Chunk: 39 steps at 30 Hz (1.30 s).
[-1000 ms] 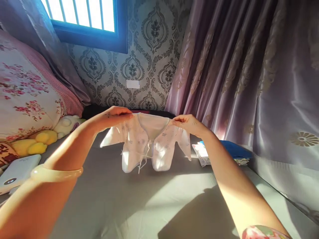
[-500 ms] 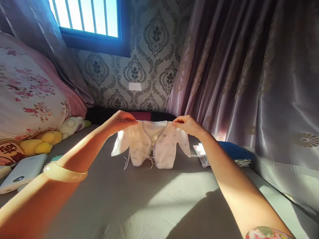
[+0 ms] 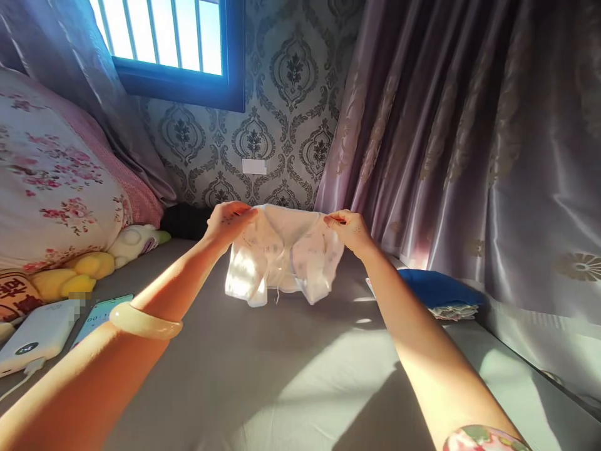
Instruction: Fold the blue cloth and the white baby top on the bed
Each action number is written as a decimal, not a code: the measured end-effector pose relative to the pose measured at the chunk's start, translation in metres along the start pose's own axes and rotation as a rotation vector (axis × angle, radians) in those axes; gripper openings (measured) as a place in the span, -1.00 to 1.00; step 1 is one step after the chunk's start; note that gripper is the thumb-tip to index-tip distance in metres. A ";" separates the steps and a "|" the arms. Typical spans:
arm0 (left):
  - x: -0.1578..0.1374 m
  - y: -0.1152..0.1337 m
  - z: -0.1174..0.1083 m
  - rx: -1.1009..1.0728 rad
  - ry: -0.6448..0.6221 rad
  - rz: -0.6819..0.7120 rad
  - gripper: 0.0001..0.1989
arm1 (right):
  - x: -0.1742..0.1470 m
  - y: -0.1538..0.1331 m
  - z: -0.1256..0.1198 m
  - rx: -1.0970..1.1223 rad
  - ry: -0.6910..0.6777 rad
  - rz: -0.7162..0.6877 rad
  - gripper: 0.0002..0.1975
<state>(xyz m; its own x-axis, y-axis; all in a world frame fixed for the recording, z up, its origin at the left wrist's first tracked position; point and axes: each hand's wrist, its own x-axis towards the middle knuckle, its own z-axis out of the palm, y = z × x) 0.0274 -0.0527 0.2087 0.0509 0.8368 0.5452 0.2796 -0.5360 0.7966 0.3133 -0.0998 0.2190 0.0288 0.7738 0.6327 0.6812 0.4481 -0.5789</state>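
A small white baby top point(image 3: 287, 250) with a faint print, a V-shaped front and tie strings hangs in the air over the grey bed sheet point(image 3: 225, 376). My left hand point(image 3: 230, 222) pinches its left shoulder between thumb and fingers. At the other shoulder, my right hand point(image 3: 347, 232) has the cloth pinched the same way. Between the two hands the neckline is stretched nearly level. Both sleeves droop forward over the front, and sunlight falls on the left one. A pale bangle point(image 3: 145, 321) circles my left forearm.
Left on the bed lie a white power bank point(image 3: 37, 335) with a cable, a phone point(image 3: 101, 316), plush toys point(image 3: 75, 275) and a floral pillow point(image 3: 51, 181). Folded blue cloth point(image 3: 439, 289) sits at the right by the curtain point(image 3: 422, 138). A barred window point(image 3: 164, 37) is behind.
The top has risen slightly at the shoulders. Its sleeves, spread out to the sides before, now hang inward across the front. Both hands still grip the shoulders.
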 end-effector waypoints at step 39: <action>-0.001 -0.018 0.048 -0.200 -0.024 -0.023 -0.69 | -0.005 0.010 0.018 -0.237 0.068 -0.023 -0.76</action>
<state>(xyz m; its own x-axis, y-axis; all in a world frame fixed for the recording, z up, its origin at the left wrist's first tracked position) 0.0687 -0.0379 0.1812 0.0702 0.8501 0.5220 0.0851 -0.5265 0.8459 0.3070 -0.0907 0.2007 0.0545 0.7292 0.6821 0.8346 0.3418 -0.4321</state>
